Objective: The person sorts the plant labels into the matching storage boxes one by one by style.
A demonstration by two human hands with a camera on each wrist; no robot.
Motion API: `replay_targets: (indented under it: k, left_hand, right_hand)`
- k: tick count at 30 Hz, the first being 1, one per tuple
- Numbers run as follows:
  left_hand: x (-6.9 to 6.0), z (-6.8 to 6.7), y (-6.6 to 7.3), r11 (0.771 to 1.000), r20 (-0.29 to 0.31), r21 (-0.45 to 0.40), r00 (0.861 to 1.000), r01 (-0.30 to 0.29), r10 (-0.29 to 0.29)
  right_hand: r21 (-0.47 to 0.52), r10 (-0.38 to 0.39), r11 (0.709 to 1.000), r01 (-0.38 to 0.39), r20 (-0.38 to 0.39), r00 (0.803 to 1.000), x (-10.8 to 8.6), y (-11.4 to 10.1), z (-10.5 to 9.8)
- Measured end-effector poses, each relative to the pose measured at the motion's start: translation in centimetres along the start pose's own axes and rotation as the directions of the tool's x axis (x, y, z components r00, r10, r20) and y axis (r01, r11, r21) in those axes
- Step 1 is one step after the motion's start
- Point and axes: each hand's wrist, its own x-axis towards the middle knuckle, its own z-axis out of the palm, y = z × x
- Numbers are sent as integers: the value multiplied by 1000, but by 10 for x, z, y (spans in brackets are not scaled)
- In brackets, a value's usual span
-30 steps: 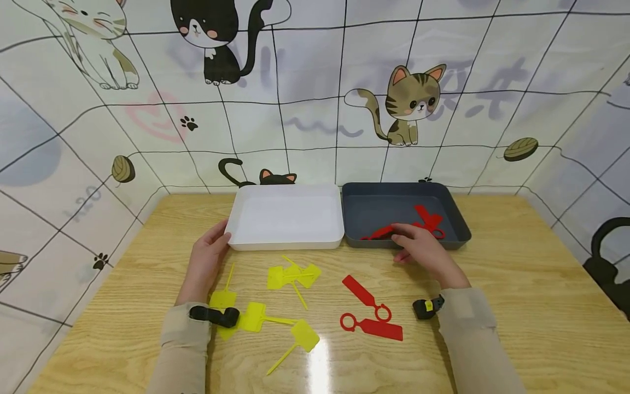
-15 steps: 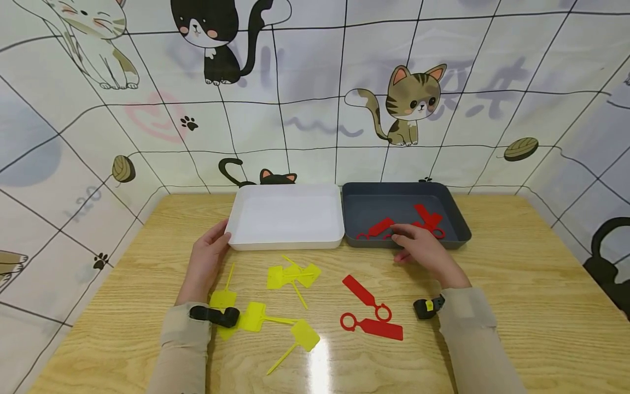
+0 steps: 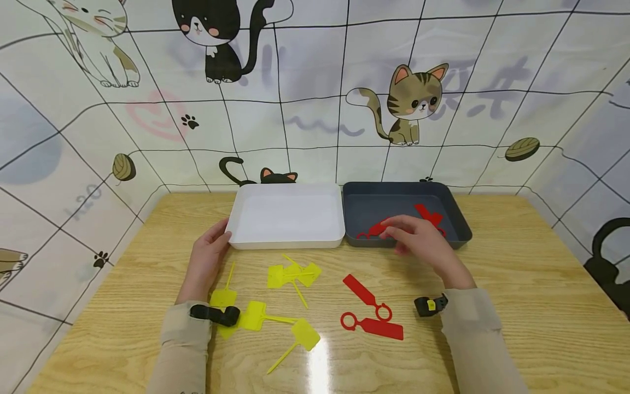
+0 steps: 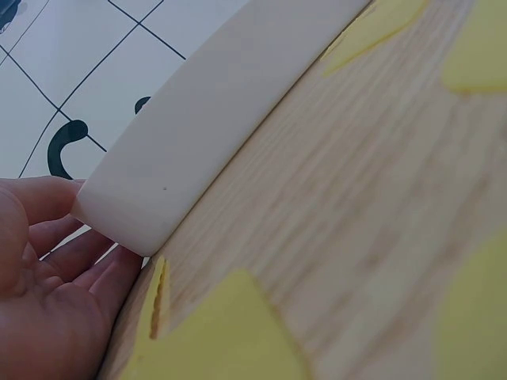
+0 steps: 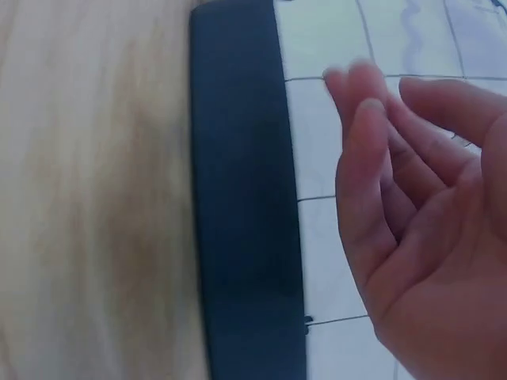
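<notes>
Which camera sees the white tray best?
The head view: nearly the whole white tray shows, inside included. The left wrist view shows only part of its outer wall, by the left hand. The right wrist view doesn't show it.

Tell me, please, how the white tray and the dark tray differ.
Red tags lie in the dark tray; none show in the white tray. The left hand holds the white tray; the right hand hovers by the dark tray. Both are rectangular with low walls.
</notes>
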Motion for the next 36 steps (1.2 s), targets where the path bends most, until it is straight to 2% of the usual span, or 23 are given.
replay_targets:
  k: [4, 8, 12, 14, 17, 19, 21, 30, 36]
  left_hand:
    - [0, 0, 0, 1000, -2, 7, 1000, 1, -1]
    - [0, 0, 0, 1000, -5, 13, 1000, 7, -7]
    - [0, 0, 0, 1000, -5, 8, 1000, 4, -4]
    - [0, 0, -1, 1000, -2, -5, 1000, 0, 0]
    - [0, 0, 0, 1000, 0, -27, 1000, -6, 6]
    - [0, 0, 0, 1000, 1, -30, 1000, -5, 5]
    - [0, 1, 0, 999, 0, -32, 1000, -7, 7]
    - [1, 1, -1, 1000, 4, -10, 1000, -13, 13]
    - [0, 0, -1, 1000, 4, -8, 1000, -7, 7]
  right_hand:
    - [-21, -28, 999, 30, 90, 996, -1, -10, 4]
    - [-90, -23, 995, 41, 198, 980, -2, -16, 11]
    - [-184, 12, 982, 37, 261, 965, -1, -19, 22]
    - [-254, 44, 967, 28, 274, 961, -1, -21, 29]
    - [-372, 95, 928, 19, 287, 953, 1, -23, 39]
    - [-455, 107, 890, 37, 288, 952, 2, -24, 45]
    - [-499, 111, 865, 49, 286, 952, 1, -26, 50]
    - [-641, 123, 766, 53, 228, 966, -9, -40, 69]
    - [-676, 109, 734, 66, 212, 971, -14, -46, 80]
